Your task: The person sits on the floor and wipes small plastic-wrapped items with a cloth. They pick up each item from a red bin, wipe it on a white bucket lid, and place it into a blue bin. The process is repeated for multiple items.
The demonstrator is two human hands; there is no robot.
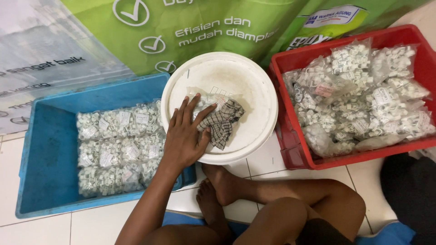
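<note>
My left hand (184, 136) lies flat, fingers apart, on a round white bucket lid (256, 86). Its fingertips rest on a small clear bag of white plastic pieces (212, 97) that lies on the lid. A crumpled checked cloth (225, 120) sits on the lid right next to my thumb, touching it. The hand grips nothing that I can see. My right hand is out of view.
A blue crate (45, 149) at the left holds several packed bags of white pieces (118, 145). A red crate (299, 159) at the right is heaped with similar bags (363, 90). A green printed sheet (204, 27) lies behind. My bare feet (218, 186) rest on the white tile floor below the lid.
</note>
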